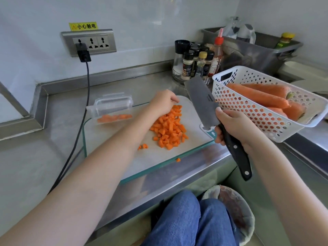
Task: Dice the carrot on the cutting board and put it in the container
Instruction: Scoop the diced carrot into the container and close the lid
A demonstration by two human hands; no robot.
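Container (113,108) (one, clear, some dice inside) sits mid-left, beyond cutting board (124,157). Left hand (162,102), fingers curled loosely over the far end of one diced carrot pile (168,128); container lies to its left. Right hand (230,125) wraps the knife (202,102), one, blade raised.

- Bench (58,132) left of the cutting board (177,151) is open steel; only the black cable (78,125) runs across it, from the wall plug twd the front edge.
- Clear container (113,108) sits at the board's far-left corner, open top, nothing over it.
- Left hand (162,102) and forearm lie diagonally over the board, blocking the direct line from front-left to the diced carrot (168,129).
- Right hand (232,126) holds the knife (202,102) above the board's right end (blade tip pointing away), w/ the white basket (266,103) just beside it.
- Spice bottles (198,63) crowd the far-right corner.
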